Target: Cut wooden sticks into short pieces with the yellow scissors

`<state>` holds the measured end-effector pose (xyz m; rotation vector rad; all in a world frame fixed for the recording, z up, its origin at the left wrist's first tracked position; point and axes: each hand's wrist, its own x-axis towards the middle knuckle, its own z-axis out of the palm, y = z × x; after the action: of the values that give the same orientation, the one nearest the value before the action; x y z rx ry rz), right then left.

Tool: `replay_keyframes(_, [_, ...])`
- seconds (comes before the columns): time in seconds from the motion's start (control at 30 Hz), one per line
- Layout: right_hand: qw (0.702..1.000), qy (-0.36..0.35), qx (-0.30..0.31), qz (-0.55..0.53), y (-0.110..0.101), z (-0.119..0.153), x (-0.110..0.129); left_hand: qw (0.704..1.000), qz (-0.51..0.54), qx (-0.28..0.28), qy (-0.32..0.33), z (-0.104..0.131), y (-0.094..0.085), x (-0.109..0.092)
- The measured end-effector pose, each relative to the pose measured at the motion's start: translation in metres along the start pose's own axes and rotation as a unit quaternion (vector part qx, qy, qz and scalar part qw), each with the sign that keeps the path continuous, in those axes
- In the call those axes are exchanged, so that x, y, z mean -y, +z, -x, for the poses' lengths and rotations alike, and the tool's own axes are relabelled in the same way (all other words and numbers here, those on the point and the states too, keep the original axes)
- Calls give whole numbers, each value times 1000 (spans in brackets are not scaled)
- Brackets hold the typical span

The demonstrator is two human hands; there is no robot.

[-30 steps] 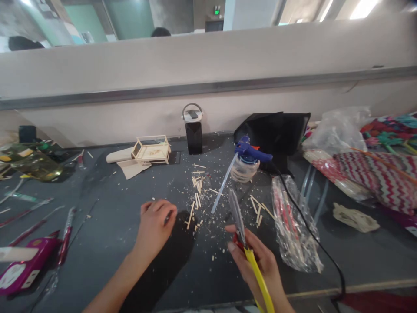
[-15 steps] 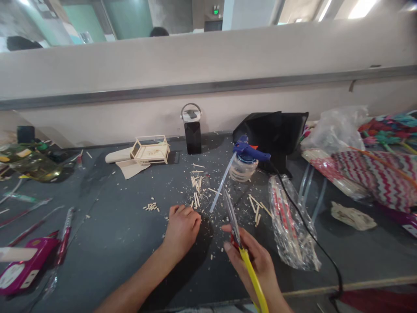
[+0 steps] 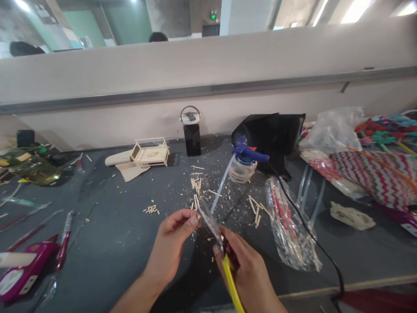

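Note:
My left hand [image 3: 172, 241] pinches a tiny pale wooden piece [image 3: 199, 217] between thumb and forefinger. Around the yellow-handled scissors [image 3: 230, 280] my right hand [image 3: 244, 265] is closed, and their blades point up and left, the tips close beside my left fingertips. Short wooden sticks [image 3: 196, 184] and crumbs lie just beyond the hands, with a small pile of cut bits [image 3: 152, 209] to the left. Further back left stands a small wooden frame model [image 3: 150, 154].
A blue glue gun [image 3: 249, 152] rests on a clear jar [image 3: 241, 171], its black cord running down right. A dark phone [image 3: 192, 139] stands before a white-topped container. Right lies a plastic bag of sticks [image 3: 289, 226]; a magenta device [image 3: 24, 271] is at lower left.
My left hand has turned so its thumb and forefinger show pinched together. My right hand has brought the scissors left, with the blade tips now near those fingers.

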<state>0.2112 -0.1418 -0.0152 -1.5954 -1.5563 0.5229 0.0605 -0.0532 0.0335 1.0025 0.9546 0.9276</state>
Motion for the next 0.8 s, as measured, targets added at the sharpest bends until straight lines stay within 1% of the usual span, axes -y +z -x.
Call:
replay_keyframes(0.1, [997,-37,-19,68,2,0,-2,998,59,-2,-9,4,4,-3])
replay_keyframes(0.17, [994,-54,-24,94,3,-1,-1,996,87,-1,-13,6,7,-4])
replay_keyframes(0.33, [989,-81,-30,120,0,-6,5,992,125,1,-20,8,8,0])
replay_keyframes(0.43, [988,-87,-36,122,0,-8,6,992,125,0,-20,7,7,2])
replay_keyframes(0.53, [993,-79,-22,89,2,-8,5,993,118,-5,-25,7,7,3])
replay_keyframes(0.63, [998,-60,6,31,3,-6,5,994,106,-4,-27,7,8,2])
replay_keyframes(0.73, [998,-26,40,-31,3,-6,6,998,67,2,-19,7,7,0])
replay_keyframes(0.8, [997,0,37,-64,1,-6,7,1000,20,-13,-6,5,0,-2])
